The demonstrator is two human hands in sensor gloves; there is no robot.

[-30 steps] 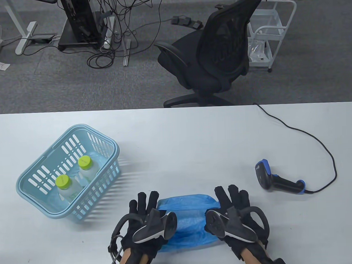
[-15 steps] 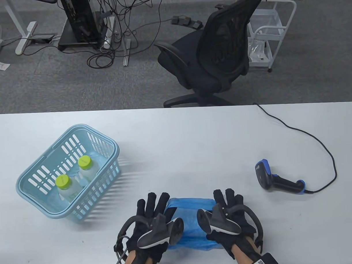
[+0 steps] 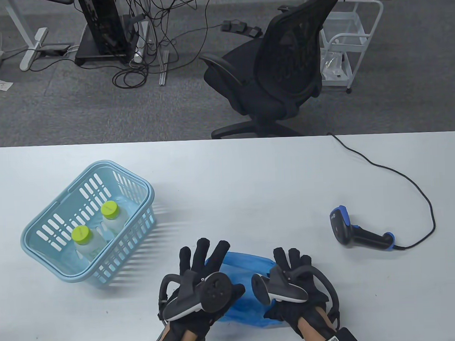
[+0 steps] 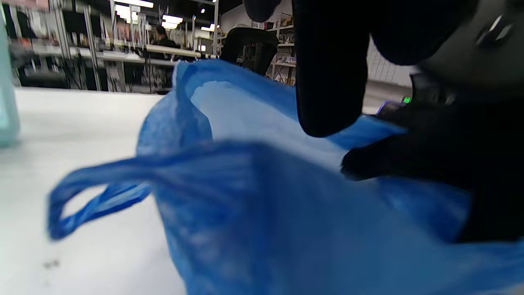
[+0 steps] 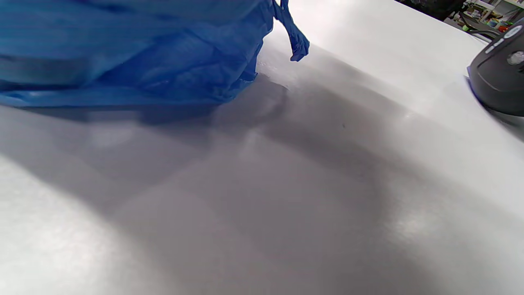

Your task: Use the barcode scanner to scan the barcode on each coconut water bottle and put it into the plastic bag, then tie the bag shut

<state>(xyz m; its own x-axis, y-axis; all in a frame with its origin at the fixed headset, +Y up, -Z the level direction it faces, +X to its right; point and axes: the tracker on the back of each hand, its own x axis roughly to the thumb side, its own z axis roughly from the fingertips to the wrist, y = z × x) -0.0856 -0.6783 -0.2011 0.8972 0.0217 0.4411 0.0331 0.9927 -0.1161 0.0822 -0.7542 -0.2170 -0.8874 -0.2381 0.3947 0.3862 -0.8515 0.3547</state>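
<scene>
The blue bag (image 3: 249,274) lies at the table's near edge, between my left hand (image 3: 196,287) and right hand (image 3: 295,287), mouth facing away from me. Both hands are on it; whether the fingers pinch plastic I cannot tell. Both upright bottles (image 3: 86,240) (basket, far left) sit nearer my left; the scanner (image 3: 358,235) nearer my right.

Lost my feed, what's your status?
Both hands on blue bag, opening it. Two bottles in basket. Scanner idle on table, nothing in the way.
</scene>
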